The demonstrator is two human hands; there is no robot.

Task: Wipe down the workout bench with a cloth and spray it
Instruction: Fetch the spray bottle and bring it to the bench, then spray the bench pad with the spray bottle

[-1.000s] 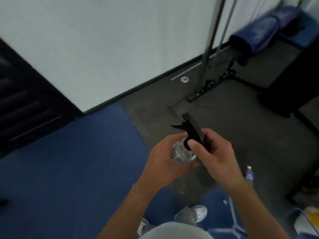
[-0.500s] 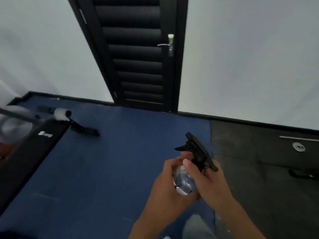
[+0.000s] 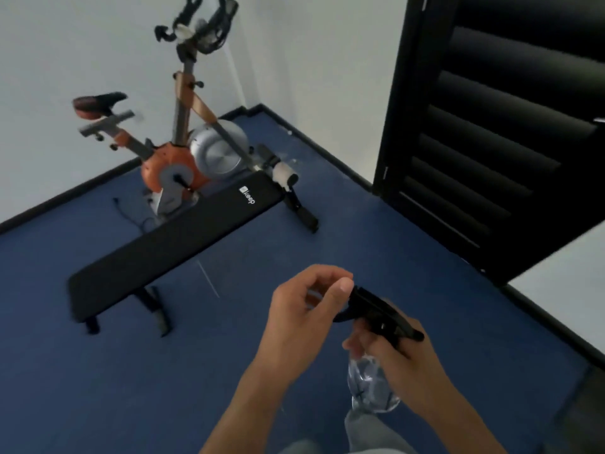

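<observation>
Your right hand (image 3: 402, 365) grasps the spray bottle (image 3: 373, 385); left hand's fingers (image 3: 327, 283) pinch its nozzle. Bench (image 3: 170, 247) at 10 o'clock appears unsprayed, unwiped; no cloth visible.

head view: worn on the head | faces forward and down | hands close at bottom | bench (image 3: 176, 244) and exercise bike (image 3: 183, 152) farther, upper left | one view only

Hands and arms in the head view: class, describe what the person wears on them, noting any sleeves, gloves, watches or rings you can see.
Both forearms are bare up to the bottom edge of the picture, with no sleeves in view. The left hand and the right hand wear no gloves. No watch, band or ring shows on either wrist or on the visible fingers.
</observation>
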